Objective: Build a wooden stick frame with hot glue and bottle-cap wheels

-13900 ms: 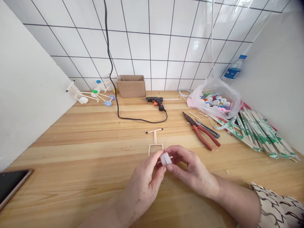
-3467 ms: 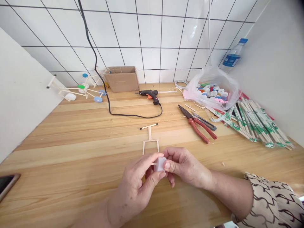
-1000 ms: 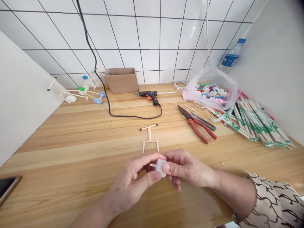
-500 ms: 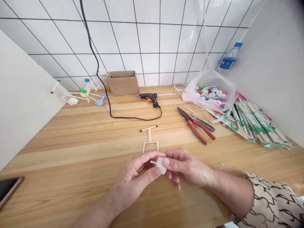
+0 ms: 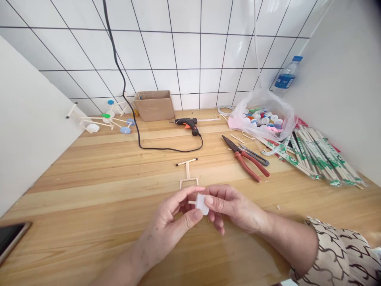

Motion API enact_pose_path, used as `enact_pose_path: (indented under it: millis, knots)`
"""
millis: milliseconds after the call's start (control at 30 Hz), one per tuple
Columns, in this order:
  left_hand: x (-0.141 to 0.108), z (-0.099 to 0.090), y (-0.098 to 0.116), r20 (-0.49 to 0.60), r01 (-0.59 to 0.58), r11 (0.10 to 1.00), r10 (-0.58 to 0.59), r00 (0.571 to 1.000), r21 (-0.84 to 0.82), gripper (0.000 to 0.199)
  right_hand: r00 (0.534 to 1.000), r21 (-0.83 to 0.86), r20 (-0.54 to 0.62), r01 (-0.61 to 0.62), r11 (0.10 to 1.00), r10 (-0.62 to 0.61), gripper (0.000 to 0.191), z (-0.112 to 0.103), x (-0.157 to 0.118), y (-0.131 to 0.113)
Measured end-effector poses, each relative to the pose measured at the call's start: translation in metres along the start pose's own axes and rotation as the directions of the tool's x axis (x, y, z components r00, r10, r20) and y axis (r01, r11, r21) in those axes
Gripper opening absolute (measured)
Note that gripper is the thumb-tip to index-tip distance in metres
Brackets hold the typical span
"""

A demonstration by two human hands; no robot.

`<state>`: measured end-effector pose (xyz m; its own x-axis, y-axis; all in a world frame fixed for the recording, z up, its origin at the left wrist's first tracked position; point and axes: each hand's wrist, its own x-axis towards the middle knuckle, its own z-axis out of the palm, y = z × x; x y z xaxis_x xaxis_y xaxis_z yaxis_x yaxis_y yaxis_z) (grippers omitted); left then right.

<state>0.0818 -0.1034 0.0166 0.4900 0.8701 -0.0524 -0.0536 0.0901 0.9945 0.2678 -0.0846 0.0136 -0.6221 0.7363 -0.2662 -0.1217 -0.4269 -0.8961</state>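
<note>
A white bottle cap piece (image 5: pixel 201 204) with a short wooden stick poking out to the left is held between both hands, near the front middle of the table. My left hand (image 5: pixel 177 222) pinches its lower left side with the thumb, its fingers curling behind. My right hand (image 5: pixel 233 208) grips the right side, thumb on top and other fingers partly hidden below. Just beyond my fingertips lies a wooden stick frame (image 5: pixel 187 171) with a black-tipped crossbar; its near end is hidden by my left hand.
Behind are a glue gun (image 5: pixel 188 123) with its cord, a cardboard box (image 5: pixel 154 107) and a stick model (image 5: pixel 108 119). Red-handled pliers (image 5: pixel 245 159), a bag of caps (image 5: pixel 264 117), wrapped sticks (image 5: pixel 324 155) and a bottle (image 5: pixel 285 77) are at the right. A phone (image 5: pixel 13 238) lies front left.
The white cap piece has turned slightly in my fingers, and more of its wooden stick shows. The view has shifted a little; both hands keep their hold.
</note>
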Motion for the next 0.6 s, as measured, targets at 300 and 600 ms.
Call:
enact_pose_path:
  millis: [300, 600]
  knots:
    - [0.0026, -0.0024, 0.0066, -0.073, -0.048, 0.997, 0.044, 0.996, -0.053, 0.02, 0.994, 0.059, -0.046, 0.098, 0.993, -0.095, 0.047, -0.0012, 0.0018, 0.0018]
    - [-0.0015, -0.0049, 0.0026, -0.176, -0.021, 0.994, 0.039, 0.984, 0.106, 0.027, 0.944, -0.14, -0.177, 0.256, 0.956, -0.279, 0.033, 0.0025, -0.0047, -0.0052]
